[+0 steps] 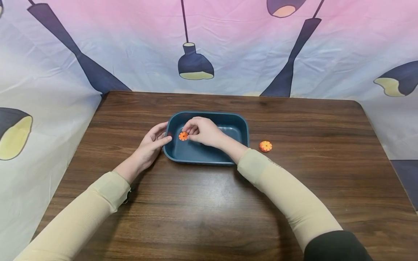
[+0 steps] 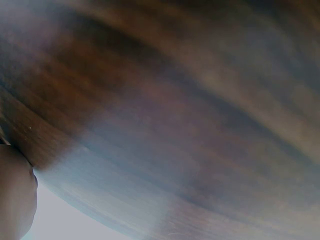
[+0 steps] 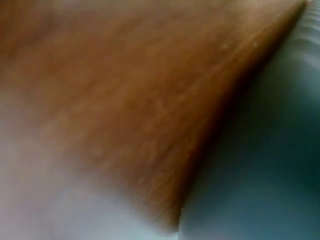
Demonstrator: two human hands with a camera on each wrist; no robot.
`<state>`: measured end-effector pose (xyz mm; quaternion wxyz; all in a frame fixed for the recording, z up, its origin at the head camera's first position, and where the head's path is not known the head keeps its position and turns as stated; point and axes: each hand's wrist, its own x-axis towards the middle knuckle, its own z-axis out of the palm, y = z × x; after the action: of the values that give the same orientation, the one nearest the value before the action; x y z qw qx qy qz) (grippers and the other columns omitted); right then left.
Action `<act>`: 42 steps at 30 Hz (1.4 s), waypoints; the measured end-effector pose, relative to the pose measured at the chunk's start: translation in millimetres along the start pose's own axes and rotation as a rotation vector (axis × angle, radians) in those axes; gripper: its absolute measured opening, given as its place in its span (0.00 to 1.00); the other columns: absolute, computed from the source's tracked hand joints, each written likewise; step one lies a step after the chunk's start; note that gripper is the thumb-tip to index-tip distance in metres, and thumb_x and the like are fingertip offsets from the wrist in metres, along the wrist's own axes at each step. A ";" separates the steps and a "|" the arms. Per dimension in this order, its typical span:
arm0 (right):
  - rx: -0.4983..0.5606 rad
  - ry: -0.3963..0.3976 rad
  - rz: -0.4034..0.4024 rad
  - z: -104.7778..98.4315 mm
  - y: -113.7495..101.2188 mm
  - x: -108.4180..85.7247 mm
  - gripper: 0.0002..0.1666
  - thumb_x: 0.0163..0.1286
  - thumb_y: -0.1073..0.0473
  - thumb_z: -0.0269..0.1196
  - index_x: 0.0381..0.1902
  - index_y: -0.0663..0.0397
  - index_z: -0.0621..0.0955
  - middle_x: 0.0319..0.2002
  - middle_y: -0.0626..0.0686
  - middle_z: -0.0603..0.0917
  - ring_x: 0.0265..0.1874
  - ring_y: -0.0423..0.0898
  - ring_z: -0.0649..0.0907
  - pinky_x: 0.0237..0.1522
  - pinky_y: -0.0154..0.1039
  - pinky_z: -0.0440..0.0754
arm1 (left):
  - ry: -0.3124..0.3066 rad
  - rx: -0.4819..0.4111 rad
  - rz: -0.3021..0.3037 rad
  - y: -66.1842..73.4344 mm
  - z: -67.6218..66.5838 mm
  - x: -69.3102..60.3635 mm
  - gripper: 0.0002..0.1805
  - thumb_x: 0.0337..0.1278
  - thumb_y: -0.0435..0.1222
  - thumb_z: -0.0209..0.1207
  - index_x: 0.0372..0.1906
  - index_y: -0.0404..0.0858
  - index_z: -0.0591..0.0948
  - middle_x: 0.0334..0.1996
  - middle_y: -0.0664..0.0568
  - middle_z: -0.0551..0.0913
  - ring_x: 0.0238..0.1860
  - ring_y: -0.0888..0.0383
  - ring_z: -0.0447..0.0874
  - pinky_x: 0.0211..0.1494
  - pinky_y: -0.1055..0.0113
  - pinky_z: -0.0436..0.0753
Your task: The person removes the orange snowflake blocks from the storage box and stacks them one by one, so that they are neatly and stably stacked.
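A dark teal rectangular tray (image 1: 209, 159) with rounded corners sits on the table in the head view. My left hand (image 1: 148, 146) holds its left end, thumb at the rim and the other fingers along the outer wall. Inside the tray, towards its left side, my right hand (image 1: 207, 133) pinches a small orange disc (image 1: 183, 136) with a flower-like pattern and a dark centre. Whether the disc touches the tray floor I cannot tell. To the right of the tray lie more orange-and-yellow discs (image 1: 266, 146), apparently stacked. The right wrist view shows the tray's outer wall (image 3: 260, 175), blurred.
The brown wood-grain table (image 1: 196, 210) extends around the tray on all sides. Behind it hangs a pastel cloth (image 1: 235, 47) printed with lamps. Mostly blurred tabletop (image 2: 175, 115) fills the left wrist view.
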<state>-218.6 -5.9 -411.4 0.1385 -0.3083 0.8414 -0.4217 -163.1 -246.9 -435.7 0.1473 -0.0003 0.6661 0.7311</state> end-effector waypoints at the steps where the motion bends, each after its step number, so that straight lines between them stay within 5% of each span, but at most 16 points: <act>1: -0.011 0.001 -0.004 1.3 -0.1 0.3 0.13 0.72 0.67 0.70 0.54 0.60 0.87 0.50 0.57 0.87 0.47 0.48 0.87 0.53 0.34 0.87 | 0.000 0.001 -0.002 0.3 -0.2 -0.5 0.28 0.76 0.28 0.56 0.76 0.44 0.68 0.65 0.63 0.74 0.69 0.66 0.71 0.66 0.80 0.76; 18: -0.227 -0.056 -0.042 9.6 1.5 5.1 0.21 0.75 0.61 0.70 0.64 0.53 0.84 0.59 0.53 0.85 0.60 0.47 0.83 0.68 0.42 0.80 | -0.012 0.010 0.005 -0.4 -2.0 -0.4 0.25 0.78 0.29 0.56 0.72 0.49 0.71 0.64 0.65 0.75 0.67 0.69 0.72 0.66 0.80 0.75; 33: -0.325 -0.143 -0.092 9.5 2.8 7.4 0.28 0.76 0.59 0.69 0.72 0.52 0.79 0.69 0.53 0.81 0.71 0.49 0.77 0.77 0.45 0.72 | -0.020 0.007 0.008 -1.4 -2.3 0.0 0.24 0.78 0.30 0.55 0.72 0.50 0.71 0.64 0.65 0.75 0.68 0.68 0.72 0.66 0.79 0.76; 42: -0.333 -0.148 -0.103 9.6 4.8 7.2 0.25 0.76 0.59 0.69 0.69 0.52 0.82 0.66 0.52 0.83 0.69 0.48 0.79 0.76 0.43 0.73 | -0.024 0.000 0.021 -2.5 -2.1 1.4 0.25 0.77 0.29 0.56 0.73 0.47 0.71 0.64 0.64 0.76 0.66 0.69 0.75 0.65 0.79 0.77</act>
<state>-221.4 -14.2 -420.9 0.1253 -0.3997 0.8702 -0.2594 -164.3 -248.5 -438.7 0.1479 0.0155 0.6641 0.7327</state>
